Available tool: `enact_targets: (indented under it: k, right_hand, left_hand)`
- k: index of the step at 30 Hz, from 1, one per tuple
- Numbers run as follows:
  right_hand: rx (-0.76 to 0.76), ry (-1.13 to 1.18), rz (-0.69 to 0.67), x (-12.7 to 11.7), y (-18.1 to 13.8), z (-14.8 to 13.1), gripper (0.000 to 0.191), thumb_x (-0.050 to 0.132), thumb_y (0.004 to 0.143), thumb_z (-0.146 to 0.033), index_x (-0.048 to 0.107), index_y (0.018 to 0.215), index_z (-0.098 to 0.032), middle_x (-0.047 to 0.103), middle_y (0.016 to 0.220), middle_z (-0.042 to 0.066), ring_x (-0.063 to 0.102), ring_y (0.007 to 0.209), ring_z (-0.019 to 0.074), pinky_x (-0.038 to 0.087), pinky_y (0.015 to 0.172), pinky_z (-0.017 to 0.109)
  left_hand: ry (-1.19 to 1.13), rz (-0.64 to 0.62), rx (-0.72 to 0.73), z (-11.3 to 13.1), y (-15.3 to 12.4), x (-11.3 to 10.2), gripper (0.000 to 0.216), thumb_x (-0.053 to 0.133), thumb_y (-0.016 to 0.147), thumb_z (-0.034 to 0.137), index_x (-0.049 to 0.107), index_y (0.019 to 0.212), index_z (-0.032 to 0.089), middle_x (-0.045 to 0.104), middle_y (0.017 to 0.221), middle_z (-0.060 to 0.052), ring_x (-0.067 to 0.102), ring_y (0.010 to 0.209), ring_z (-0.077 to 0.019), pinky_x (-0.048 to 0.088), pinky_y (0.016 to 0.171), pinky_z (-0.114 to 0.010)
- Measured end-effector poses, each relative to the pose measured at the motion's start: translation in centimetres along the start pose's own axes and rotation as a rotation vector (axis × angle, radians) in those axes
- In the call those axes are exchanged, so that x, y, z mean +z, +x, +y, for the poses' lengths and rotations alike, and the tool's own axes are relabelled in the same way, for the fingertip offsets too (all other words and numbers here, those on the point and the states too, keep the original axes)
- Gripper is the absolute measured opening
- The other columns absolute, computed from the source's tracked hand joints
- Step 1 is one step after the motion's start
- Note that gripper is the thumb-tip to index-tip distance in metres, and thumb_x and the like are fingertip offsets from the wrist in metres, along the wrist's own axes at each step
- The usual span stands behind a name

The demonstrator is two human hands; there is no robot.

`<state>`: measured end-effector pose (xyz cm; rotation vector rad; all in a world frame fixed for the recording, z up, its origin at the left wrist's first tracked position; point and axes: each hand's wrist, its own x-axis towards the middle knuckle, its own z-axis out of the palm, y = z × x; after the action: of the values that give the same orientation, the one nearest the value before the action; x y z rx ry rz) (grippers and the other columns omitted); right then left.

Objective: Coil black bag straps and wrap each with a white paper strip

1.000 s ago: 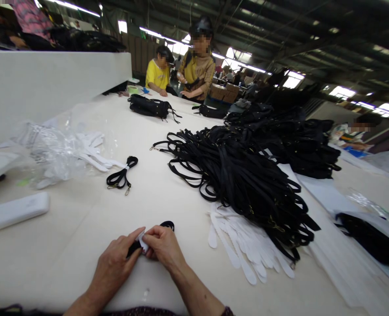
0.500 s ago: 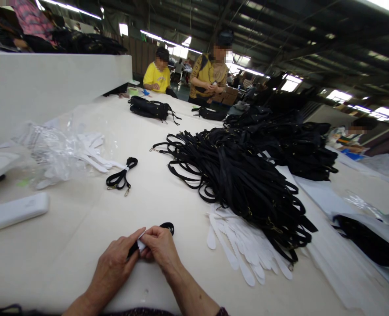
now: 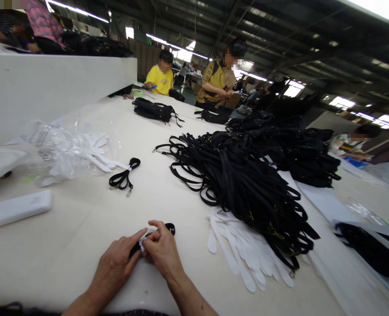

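Folded black strap point(image 3: 168, 228) mostly hidden under both hands, near edge of cream worktop point(image 3: 82, 237); only its far loop shows. Left hand point(image 3: 113, 267) and right hand point(image 3: 163, 252): grip closed, pinching small white paper strip point(image 3: 143, 239) around strap.

Black folded strap point(image 3: 168, 228) with white band point(image 3: 143, 240), black strap pile point(image 3: 240, 180), white strips point(image 3: 240, 250), cream table point(image 3: 82, 228).

left hand point(image 3: 115, 267), right hand point(image 3: 161, 250) together, fingertips apparently pinching.

Cream table point(image 3: 168, 184) w/ black strap pile point(image 3: 243, 180), white paper strips point(image 3: 243, 250)
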<state>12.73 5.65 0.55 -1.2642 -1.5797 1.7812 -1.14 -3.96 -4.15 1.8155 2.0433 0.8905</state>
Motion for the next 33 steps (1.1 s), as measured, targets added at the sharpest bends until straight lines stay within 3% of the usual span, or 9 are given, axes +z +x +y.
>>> enact_targets:
  k: [5,9,14,16,18,21,26,33]
  right_hand:
    - [0.011,0.068,-0.060,0.2,1.0,0.3,0.038,0.062,0.069,-0.018,0.065,0.108,-0.017,0.059,0.059,-0.007,0.054,0.046,0.0086,0.041,0.048,0.019]
    - [0.087,0.102,-0.140,-0.1,1.8,0.2,0.039,0.061,0.069,-0.020,0.065,0.108,-0.016,0.061,0.060,-0.006,0.057,0.047,0.0096,0.042,0.047,0.019]
    - [0.102,-0.117,-0.217,-0.7,2.2,-0.7,0.027,0.056,0.077,-0.021,0.070,0.100,-0.019,0.065,0.059,-0.002,0.062,0.055,0.0126,0.046,0.055,0.021]
    - [0.101,-0.177,-0.216,-0.8,2.4,-1.1,0.020,0.054,0.083,-0.029,0.070,0.091,-0.020,0.066,0.059,-0.001,0.063,0.056,0.0141,0.046,0.055,0.023]
    - [0.088,-0.229,-0.198,-0.6,2.5,-1.5,0.025,0.052,0.086,-0.037,0.069,0.081,-0.020,0.067,0.059,0.000,0.063,0.056,0.0148,0.045,0.055,0.023]
    - [0.057,-0.338,-0.177,-0.4,2.4,-2.4,0.019,0.056,0.084,-0.034,0.070,0.081,-0.021,0.066,0.058,-0.001,0.062,0.056,0.0147,0.043,0.057,0.024]
    - [-0.113,-0.630,-0.139,-0.5,1.0,-4.0,0.010,0.068,0.075,-0.027,0.074,0.082,-0.026,0.068,0.066,-0.003,0.061,0.064,0.0147,0.040,0.062,0.025]
    - [-0.433,-0.813,-0.045,-1.3,-1.0,-4.3,0.017,0.057,0.086,-0.021,0.072,0.088,-0.028,0.071,0.100,0.000,0.065,0.088,0.0164,0.045,0.075,0.027]
  left_hand:
    - [-0.007,0.019,0.023,0.0,0.1,0.1,0.045,0.052,0.093,0.027,0.048,0.137,0.032,0.070,0.104,-0.004,0.065,0.089,-0.0222,0.054,0.082,-0.037]
    - [0.000,0.017,0.024,-0.1,0.0,0.1,0.045,0.052,0.094,0.029,0.048,0.138,0.032,0.071,0.104,-0.004,0.066,0.089,-0.0228,0.054,0.082,-0.037]
    - [0.029,0.086,0.000,0.0,0.0,0.2,0.055,0.052,0.094,0.037,0.036,0.147,0.032,0.071,0.107,-0.005,0.068,0.090,-0.0233,0.055,0.081,-0.036]
    - [0.026,0.098,-0.019,0.2,0.0,0.1,0.063,0.053,0.094,0.038,0.027,0.151,0.031,0.072,0.104,-0.004,0.068,0.089,-0.0229,0.056,0.081,-0.036]
    - [0.026,0.089,-0.027,0.5,0.1,0.0,0.067,0.052,0.094,0.036,0.020,0.153,0.030,0.072,0.100,-0.004,0.068,0.087,-0.0224,0.055,0.081,-0.036]
    - [0.042,0.083,-0.021,0.7,0.1,-0.1,0.067,0.050,0.095,0.034,0.018,0.154,0.031,0.072,0.105,-0.005,0.068,0.087,-0.0231,0.055,0.081,-0.037]
    - [0.051,0.086,-0.003,0.3,0.1,0.3,0.065,0.049,0.095,0.032,0.020,0.153,0.031,0.071,0.107,-0.006,0.069,0.089,-0.0243,0.056,0.080,-0.038]
    - [-0.036,0.047,0.036,0.2,0.3,0.1,0.042,0.054,0.091,0.026,0.052,0.132,0.029,0.072,0.108,-0.005,0.068,0.093,-0.0245,0.056,0.084,-0.041]
